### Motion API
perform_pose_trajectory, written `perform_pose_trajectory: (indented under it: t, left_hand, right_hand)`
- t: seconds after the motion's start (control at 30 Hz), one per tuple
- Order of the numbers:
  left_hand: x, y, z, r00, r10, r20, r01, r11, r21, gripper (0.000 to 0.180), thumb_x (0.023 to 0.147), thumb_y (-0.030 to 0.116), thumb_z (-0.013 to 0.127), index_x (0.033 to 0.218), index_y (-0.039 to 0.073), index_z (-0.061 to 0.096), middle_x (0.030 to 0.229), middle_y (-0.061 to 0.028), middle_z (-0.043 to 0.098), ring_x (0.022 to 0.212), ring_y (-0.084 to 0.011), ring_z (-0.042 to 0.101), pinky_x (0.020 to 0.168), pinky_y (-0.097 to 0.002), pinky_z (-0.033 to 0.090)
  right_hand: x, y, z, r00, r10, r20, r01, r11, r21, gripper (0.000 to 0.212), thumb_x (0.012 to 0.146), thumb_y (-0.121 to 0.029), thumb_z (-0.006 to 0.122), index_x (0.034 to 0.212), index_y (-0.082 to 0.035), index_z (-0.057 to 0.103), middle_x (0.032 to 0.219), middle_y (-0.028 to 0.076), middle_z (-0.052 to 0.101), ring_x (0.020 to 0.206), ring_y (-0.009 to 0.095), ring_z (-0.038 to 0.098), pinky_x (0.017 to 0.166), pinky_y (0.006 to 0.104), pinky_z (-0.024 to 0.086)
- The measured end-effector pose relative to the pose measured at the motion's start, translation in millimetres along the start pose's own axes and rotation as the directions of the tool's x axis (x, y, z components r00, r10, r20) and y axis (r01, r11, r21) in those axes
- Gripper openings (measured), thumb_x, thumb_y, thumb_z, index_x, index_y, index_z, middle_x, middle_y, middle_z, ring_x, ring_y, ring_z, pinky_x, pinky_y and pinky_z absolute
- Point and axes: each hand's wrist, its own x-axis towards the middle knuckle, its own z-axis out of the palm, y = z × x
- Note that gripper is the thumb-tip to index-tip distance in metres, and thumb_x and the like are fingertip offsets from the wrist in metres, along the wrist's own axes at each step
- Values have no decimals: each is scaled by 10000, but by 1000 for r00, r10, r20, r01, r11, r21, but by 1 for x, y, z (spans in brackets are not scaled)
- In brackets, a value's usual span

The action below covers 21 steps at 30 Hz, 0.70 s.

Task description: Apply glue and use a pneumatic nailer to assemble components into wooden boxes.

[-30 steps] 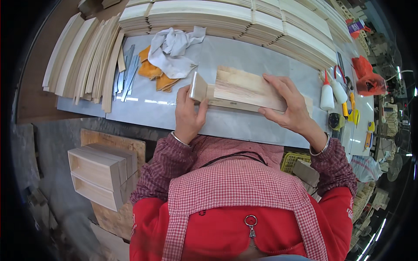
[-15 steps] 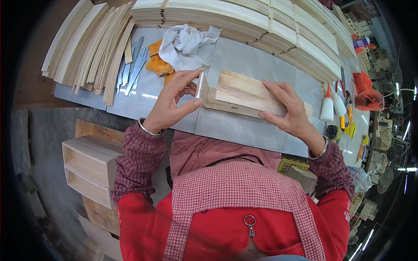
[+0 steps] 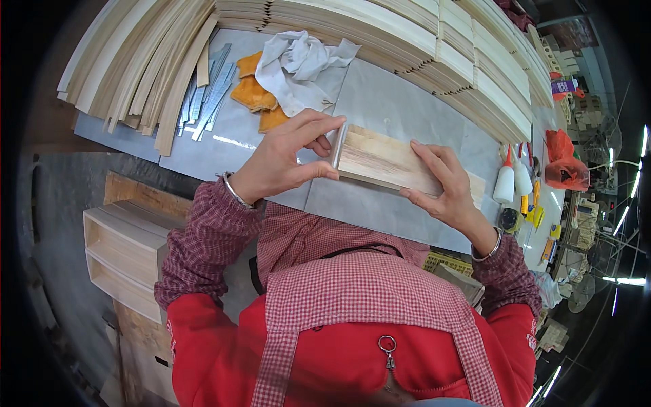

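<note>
A pale wooden block (image 3: 383,156) lies on the grey tabletop in front of me, slightly slanted. My right hand (image 3: 449,182) is closed over its right part, thumb on the near side and fingers on the far side. At the block's left end stands a thin small board (image 3: 338,146), its narrow light edge facing up. My left hand (image 3: 290,157) pinches this board between thumb and fingers, and it sits against the block's end. Part of the block's right end is hidden by my right hand.
Stacked wooden slats (image 3: 380,27) line the back, with more slats (image 3: 135,61) at left beside metal strips (image 3: 211,95). A white cloth (image 3: 298,64) lies by an orange cloth (image 3: 254,91). Glue bottles (image 3: 504,183) stand right. Wooden boxes (image 3: 125,254) sit lower left.
My left hand has moved right with the small board, closing the gap to the block's left end. My right hand stays on the block. The whole view has shifted slightly.
</note>
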Motion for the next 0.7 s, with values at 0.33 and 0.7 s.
perform_pose_trajectory:
  t: [0.33,0.7]
  left_hand:
    - [0,-10,4,996,89,-25,-89,996,-12,672,685,145,813,1296,79,540,1131,-77,543,819,-146,576,733,-227,521]
    - [2,-10,3,998,63,-5,-63,997,-46,677,670,150,827,1287,86,555,1135,-75,545,822,-146,572,727,-224,525]
  right_hand:
    - [0,-3,0,998,37,50,-37,999,-9,684,715,-230,788,1315,-46,515,1135,127,534,945,235,537,805,307,452]
    - [0,-2,2,999,24,48,-23,1000,-18,698,710,-231,793,1320,-44,509,1148,126,530,952,238,542,808,309,455]
